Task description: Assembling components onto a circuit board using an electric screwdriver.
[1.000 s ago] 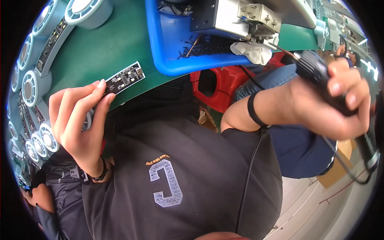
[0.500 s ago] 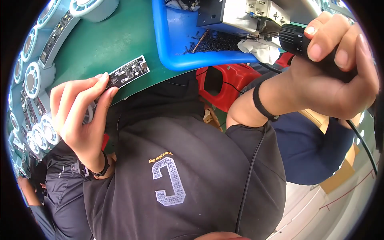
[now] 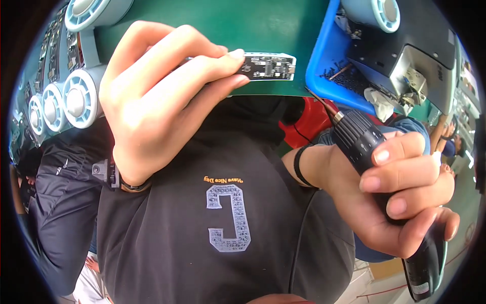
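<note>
Between the thumb and fingertips of my left hand (image 3: 157,96), a narrow circuit board (image 3: 268,67) in a pale strip-shaped housing is held by its left end, component side showing. My right hand (image 3: 400,187) is wrapped round a black electric screwdriver (image 3: 354,134). Its thin bit points up and left, a short way to the right of the board's free end and apart from it. Whether a screw sits on the tip is too small to tell.
A blue tray (image 3: 313,76) at the upper right holds many small dark screws (image 3: 344,76), a boxy screw feeder (image 3: 435,66) and a white cloth (image 3: 378,103). Light-blue round parts (image 3: 78,99) line the left of the green tabletop (image 3: 263,25). A red stool (image 3: 309,124) stands beyond.
The screwdriver has come away from the screw feeder, down and left, its bit turned toward the board. My left hand has brought the board to the right. The view has shifted as well.
</note>
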`<state>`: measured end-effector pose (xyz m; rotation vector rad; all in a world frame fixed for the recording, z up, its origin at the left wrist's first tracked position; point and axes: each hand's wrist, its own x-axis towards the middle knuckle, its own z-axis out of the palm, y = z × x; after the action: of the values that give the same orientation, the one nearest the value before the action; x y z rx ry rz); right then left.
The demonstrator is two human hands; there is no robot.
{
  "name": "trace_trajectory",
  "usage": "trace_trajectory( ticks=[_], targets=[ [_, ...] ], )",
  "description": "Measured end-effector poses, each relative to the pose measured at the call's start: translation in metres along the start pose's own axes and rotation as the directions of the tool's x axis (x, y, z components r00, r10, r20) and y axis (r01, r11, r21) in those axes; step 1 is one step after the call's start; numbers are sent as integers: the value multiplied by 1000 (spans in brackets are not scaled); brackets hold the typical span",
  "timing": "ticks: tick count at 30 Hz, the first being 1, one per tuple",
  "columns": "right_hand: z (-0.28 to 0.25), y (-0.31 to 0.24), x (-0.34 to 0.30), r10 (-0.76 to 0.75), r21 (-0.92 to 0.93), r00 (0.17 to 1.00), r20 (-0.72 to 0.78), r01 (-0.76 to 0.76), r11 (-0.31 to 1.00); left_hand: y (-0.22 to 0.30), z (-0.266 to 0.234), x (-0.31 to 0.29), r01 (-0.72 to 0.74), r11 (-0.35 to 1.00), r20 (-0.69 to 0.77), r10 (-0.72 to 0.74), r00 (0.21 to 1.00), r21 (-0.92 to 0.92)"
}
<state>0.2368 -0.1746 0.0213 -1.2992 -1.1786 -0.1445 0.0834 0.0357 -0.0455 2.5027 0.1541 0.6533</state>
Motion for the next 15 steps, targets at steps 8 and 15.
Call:
trace_trajectory(
  ticks=[8,15],
  targets=[
    [29,3,4,198,100,980,37,-200,975,-8,0,-6,-11,999,-26,10,1000,-38],
    [27,11,4,186,116,981,54,-191,975,26,-11,28,-64,985,127,44,991,163]
  ],
)
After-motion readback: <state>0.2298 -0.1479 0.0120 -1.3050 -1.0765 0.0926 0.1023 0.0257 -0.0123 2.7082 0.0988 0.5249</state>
